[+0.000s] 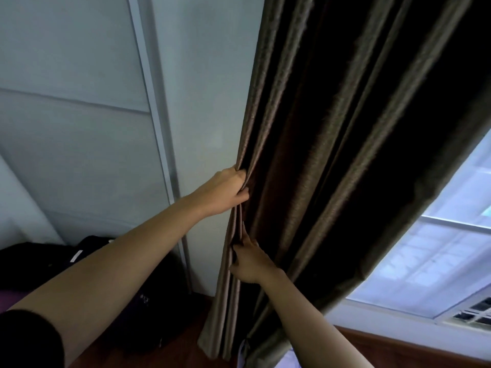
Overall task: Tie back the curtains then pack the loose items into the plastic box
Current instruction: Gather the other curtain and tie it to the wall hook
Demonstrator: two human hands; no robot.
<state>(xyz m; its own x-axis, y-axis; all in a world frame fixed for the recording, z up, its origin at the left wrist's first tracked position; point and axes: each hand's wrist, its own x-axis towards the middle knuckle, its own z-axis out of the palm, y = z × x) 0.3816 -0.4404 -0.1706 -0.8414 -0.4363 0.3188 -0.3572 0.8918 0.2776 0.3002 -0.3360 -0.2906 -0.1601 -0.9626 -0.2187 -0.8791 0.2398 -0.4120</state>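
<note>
the left hand (225, 189) has its grip closed on the folded left edge of the dark curtain (345, 128). at 6 o'clock below it, the right hand (251, 264) pinches the same folds. window (430, 261) at 4 o'clock, black bags (39, 258) at 8 o'clock.

no readable text, labels, brands or numbers anywhere

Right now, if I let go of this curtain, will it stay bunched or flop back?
Probably flops back: the curtain hangs in soft folds, held only where the left hand grips. It looks thick, perhaps heavy.
</note>
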